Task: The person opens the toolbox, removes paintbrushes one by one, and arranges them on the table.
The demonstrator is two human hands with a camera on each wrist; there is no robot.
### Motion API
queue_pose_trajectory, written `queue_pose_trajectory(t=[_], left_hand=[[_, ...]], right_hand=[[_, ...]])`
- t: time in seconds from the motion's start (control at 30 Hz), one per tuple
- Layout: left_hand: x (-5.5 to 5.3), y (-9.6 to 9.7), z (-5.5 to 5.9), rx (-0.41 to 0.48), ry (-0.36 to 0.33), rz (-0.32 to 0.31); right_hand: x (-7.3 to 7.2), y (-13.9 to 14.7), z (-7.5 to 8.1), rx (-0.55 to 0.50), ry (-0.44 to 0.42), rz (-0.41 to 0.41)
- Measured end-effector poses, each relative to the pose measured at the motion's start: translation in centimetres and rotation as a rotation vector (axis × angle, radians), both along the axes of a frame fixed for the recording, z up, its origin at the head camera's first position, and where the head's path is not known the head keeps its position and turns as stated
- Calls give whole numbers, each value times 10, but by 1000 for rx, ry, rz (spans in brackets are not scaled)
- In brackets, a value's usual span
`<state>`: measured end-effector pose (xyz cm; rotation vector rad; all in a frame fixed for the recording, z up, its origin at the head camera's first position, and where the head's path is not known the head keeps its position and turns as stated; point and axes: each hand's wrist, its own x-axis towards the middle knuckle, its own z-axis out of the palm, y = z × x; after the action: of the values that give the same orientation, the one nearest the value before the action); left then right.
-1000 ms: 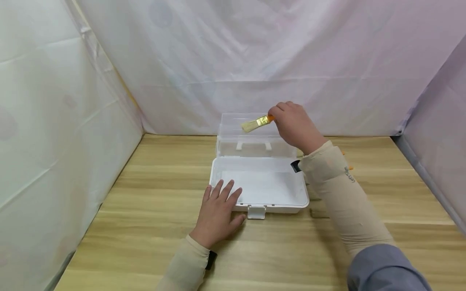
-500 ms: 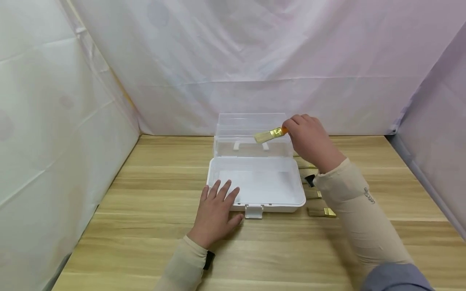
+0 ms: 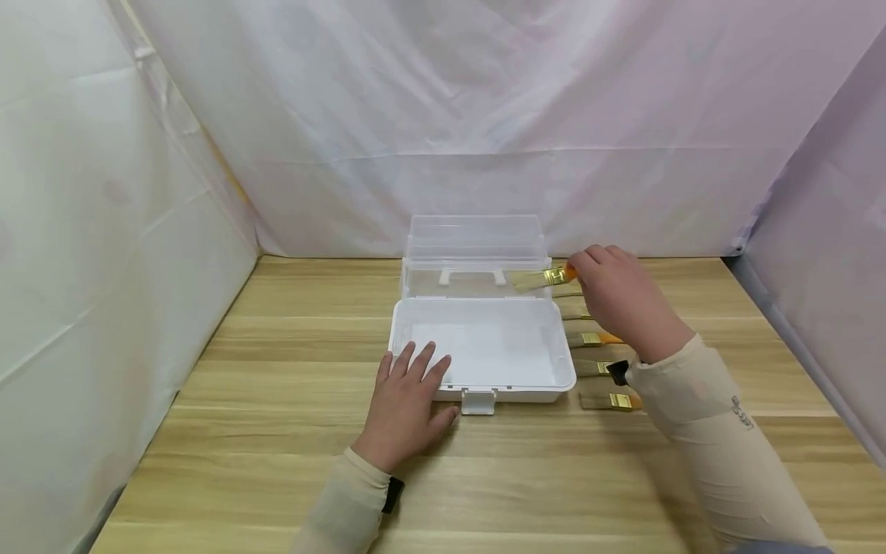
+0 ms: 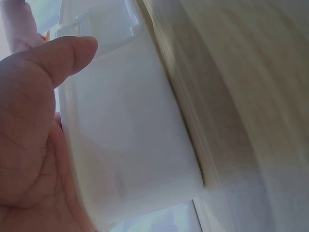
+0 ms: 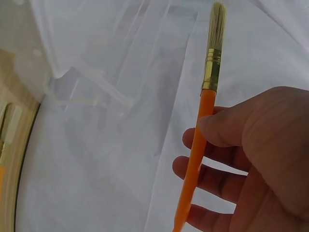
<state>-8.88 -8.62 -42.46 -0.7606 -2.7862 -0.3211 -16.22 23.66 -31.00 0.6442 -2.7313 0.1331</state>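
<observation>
My right hand [image 3: 623, 296] pinches a paintbrush [image 3: 556, 275] by its orange handle, raised by the right rear of a white plastic box [image 3: 565, 381]. Thumb and fingertips meet the handle in the right wrist view, the pale bristles [image 5: 217, 24] pointing up there beyond a gold ferrule. My left hand [image 3: 401, 412] rests on the box's front left corner. Its fingers are spread straight over the rim, and its thumb [image 4: 77, 55] lies along the outer front wall beside the latch [image 3: 478, 402]. The clear lid [image 3: 474, 231] with a white handle stands open at the back.
Several flat paintbrushes with gold ferrules, such as the nearest paintbrush [image 3: 612, 402], lie in a column on the wooden table [image 3: 519, 485] right of the box. My right hand hides some handles. Pale cloth walls [image 3: 332, 115] border the table at back, left and right.
My right hand has moved right and down with the paintbrush, from over the lid toward the column of brushes, which shows more now. My left hand stays on the box corner.
</observation>
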Motion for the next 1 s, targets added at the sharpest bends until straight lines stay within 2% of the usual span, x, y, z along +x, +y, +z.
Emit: queue_pose_trajectory(t=[0.27,0.5,0.77,1.0], left_hand=[[-1,1,0,-7,1,2],[0,1,0,5,1,1],[1,3,-1,15,21,-3],[1,3,0,19,34,-6]], right_hand=[[16,22,-11,-4,4,-27],[38,35,-19,0,-63,-79],[54,52,-29,57,-203,-153],[72,63,-43,75,-176,-135]])
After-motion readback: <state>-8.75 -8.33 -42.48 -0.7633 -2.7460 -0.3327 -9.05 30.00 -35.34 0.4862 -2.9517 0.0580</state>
